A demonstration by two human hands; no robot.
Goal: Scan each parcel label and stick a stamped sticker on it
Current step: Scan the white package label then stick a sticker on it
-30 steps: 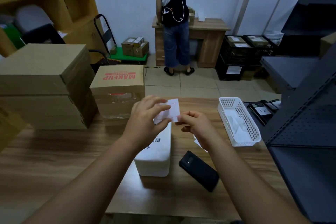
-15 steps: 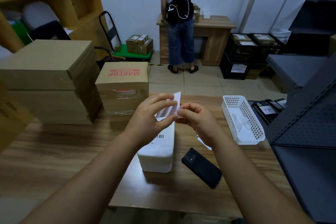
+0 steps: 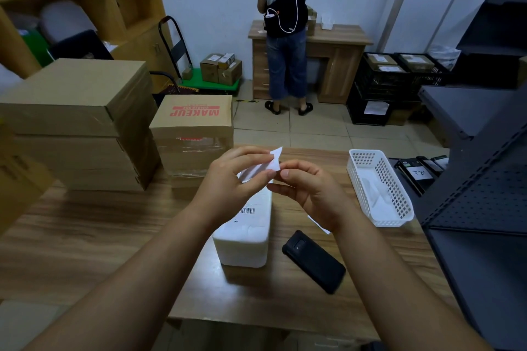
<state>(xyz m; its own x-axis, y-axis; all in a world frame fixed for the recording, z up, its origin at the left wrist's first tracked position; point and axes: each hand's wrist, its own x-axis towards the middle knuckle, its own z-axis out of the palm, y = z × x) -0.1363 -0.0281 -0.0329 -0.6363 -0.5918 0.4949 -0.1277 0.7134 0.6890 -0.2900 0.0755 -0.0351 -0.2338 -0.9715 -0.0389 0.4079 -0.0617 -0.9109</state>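
A small white sticker sheet (image 3: 273,161) is held up above the table between both hands. My left hand (image 3: 231,179) pinches its lower left part, and my right hand (image 3: 310,188) pinches its right edge with curled fingers. Under the hands a long white foam parcel (image 3: 245,231) lies on the wooden table (image 3: 85,236), a barcode label (image 3: 247,210) showing on its top. A black handheld scanner (image 3: 313,261) lies flat on the table to the right of the parcel.
Stacked cardboard boxes (image 3: 79,122) and a "MAKEUP" box (image 3: 194,128) stand at the back left. A white plastic basket (image 3: 379,188) sits at the right, by a dark metal shelf (image 3: 479,208). A slip of paper (image 3: 318,224) lies under my right wrist. A person (image 3: 285,31) stands at a far desk.
The sticker sheet has turned and bent between my fingers, one corner now pointing up. Both hands have stayed close together above the parcel.
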